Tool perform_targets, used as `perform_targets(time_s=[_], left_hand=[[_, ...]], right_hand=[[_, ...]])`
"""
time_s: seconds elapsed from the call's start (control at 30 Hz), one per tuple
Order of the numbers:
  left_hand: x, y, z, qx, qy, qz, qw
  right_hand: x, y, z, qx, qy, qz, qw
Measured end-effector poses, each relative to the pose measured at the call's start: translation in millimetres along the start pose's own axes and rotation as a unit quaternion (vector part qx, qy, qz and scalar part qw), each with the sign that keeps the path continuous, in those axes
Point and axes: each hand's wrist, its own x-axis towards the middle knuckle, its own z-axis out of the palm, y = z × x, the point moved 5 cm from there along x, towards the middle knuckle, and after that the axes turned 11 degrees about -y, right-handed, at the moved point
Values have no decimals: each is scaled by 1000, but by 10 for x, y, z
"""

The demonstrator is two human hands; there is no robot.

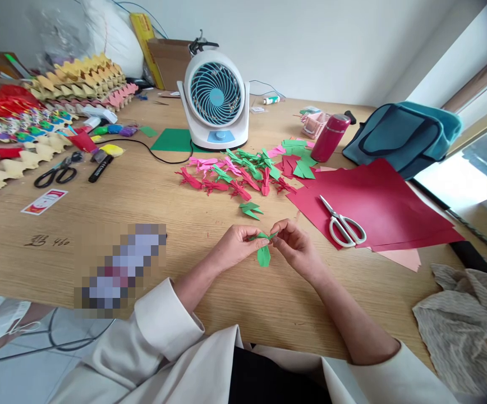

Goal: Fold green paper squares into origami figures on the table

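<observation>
Near the table's front middle, my left hand [243,245] pinches a small folded green paper piece [263,256] from its left side. My right hand [293,245] grips the same piece at its upper right, fingertips close to those of my left. One part of the paper hangs down below the fingers. Just beyond my hands lies another green folded piece [251,210]. Farther back is a pile of red, pink and green folded papers [239,174]. White-handled scissors [347,229] rest on red paper sheets [378,202] to the right.
A white fan [216,101] stands behind the pile. A red bottle [330,138] and a teal bag [399,137] are at the back right. Black scissors [60,171], a black marker [100,168] and egg trays [79,78] lie left. A grey cloth [462,320] sits at the right.
</observation>
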Motion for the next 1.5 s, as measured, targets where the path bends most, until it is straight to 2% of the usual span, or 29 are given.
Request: perform_targets(time_s=[0.2, 0.43, 0.63, 0.8, 1.03, 1.23, 1.37, 1.5], left_hand=[[-25, 56, 3, 62, 21, 15, 998], [-34, 54, 2, 46, 56, 31, 997], [-88, 184, -17, 150, 106, 52, 982], [-101, 212, -24, 165, 105, 55, 979], [-99, 223, -31, 164, 95, 74, 979], [-110, 276, -44, 220, 100, 98, 965], [-116, 301, -41, 272, 97, 107, 951], [-124, 326, -46, 306, 98, 112, 940]], right_hand=[[-17, 6, -9, -44, 16, 20, 999], [-20, -45, -15, -110, 48, -4, 993], [-12, 45, -28, -70, 55, 7, 996], [1, 15, -18, -38, 46, 9, 998], [8, -54, -52, -61, 43, 35, 997], [22, -2, -96, -46, 35, 73, 996], [11, 40, -113, -19, -3, 133, 991], [-10, 13, -140, 43, -30, 159, 986]])
